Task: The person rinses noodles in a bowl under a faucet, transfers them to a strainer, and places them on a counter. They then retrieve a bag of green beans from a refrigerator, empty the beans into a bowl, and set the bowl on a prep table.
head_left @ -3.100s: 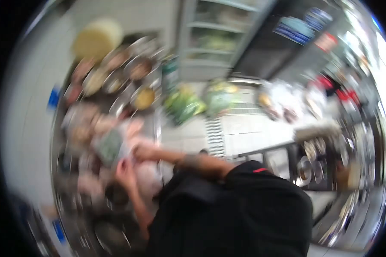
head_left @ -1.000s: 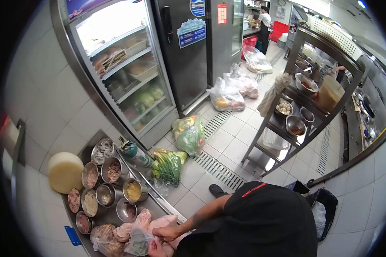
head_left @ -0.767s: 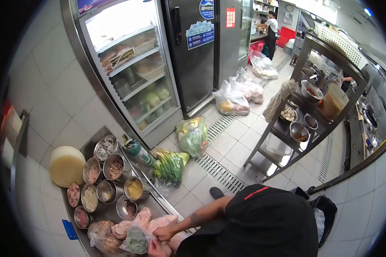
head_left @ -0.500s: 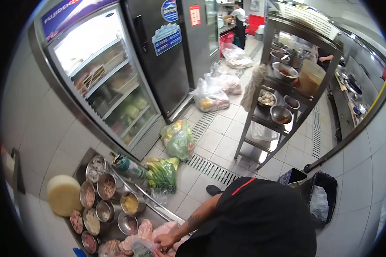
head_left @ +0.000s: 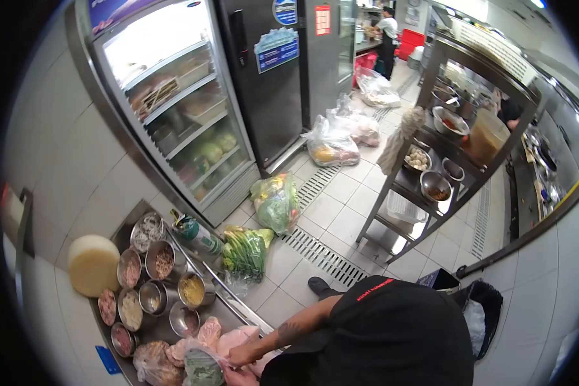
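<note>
My right hand [head_left: 245,354] reaches in from the right, its fingers closed on the gathered plastic of a clear bag of greens [head_left: 204,369]. At the bottom edge my left hand [head_left: 239,377] is partly cut off, close below the right hand and against the same plastic, its fingers bent. The bag of greens rests on the steel table among bags of pale pink meat [head_left: 237,339]. A bag of brownish food [head_left: 156,363] lies to its left. Several metal bowls, including a bowl of yellow shreds [head_left: 192,291], stand behind the bags.
A round pale board [head_left: 94,265] leans on the wall. Bags of vegetables [head_left: 275,202] and leafy stalks [head_left: 247,252] lie on the floor beside a glass-door fridge [head_left: 174,109]. A steel rack [head_left: 383,226] holds bowls. A co-worker [head_left: 387,40] stands at the back.
The view has tilted slightly, so the fridge and rack sit further right. More of the bag of greens shows. Both hands stay at the bag.
</note>
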`<state>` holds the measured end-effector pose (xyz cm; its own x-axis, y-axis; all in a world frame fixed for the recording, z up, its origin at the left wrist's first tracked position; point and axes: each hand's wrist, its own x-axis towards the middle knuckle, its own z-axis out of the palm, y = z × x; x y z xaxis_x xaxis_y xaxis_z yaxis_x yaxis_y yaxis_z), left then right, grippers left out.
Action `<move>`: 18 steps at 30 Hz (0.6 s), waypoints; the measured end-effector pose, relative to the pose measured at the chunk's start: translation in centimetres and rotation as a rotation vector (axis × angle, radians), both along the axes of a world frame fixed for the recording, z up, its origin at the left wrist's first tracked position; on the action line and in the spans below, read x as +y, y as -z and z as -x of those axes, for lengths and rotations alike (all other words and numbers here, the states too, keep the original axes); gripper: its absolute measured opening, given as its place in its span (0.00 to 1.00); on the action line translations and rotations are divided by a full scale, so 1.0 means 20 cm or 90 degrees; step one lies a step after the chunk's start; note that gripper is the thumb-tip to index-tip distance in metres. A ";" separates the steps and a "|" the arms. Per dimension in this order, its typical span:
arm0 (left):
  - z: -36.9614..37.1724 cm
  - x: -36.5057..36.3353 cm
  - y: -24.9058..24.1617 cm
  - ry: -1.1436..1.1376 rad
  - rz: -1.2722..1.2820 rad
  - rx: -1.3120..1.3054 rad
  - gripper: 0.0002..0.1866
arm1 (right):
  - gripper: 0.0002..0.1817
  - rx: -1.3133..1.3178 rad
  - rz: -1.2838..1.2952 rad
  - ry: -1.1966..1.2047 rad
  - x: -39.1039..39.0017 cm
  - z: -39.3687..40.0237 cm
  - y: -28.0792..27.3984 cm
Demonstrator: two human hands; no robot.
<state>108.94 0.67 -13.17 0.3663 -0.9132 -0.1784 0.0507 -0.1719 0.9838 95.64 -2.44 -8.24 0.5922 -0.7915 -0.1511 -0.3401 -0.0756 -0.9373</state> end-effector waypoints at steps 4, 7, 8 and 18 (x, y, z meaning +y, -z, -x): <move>-0.01 0.01 -0.01 -0.066 -0.013 0.052 0.09 | 0.22 0.030 -0.280 0.153 0.04 0.10 -0.43; -0.01 0.02 -0.02 -0.103 -0.021 0.072 0.09 | 0.31 -0.015 -0.206 0.125 0.00 0.00 -0.18; -0.01 0.03 -0.03 -0.114 -0.022 0.078 0.09 | 0.24 -0.071 -0.199 0.115 0.00 -0.02 -0.13; 0.02 0.05 -0.21 -0.194 -0.040 0.105 0.08 | 0.16 -0.071 0.026 0.090 0.06 -0.04 0.02</move>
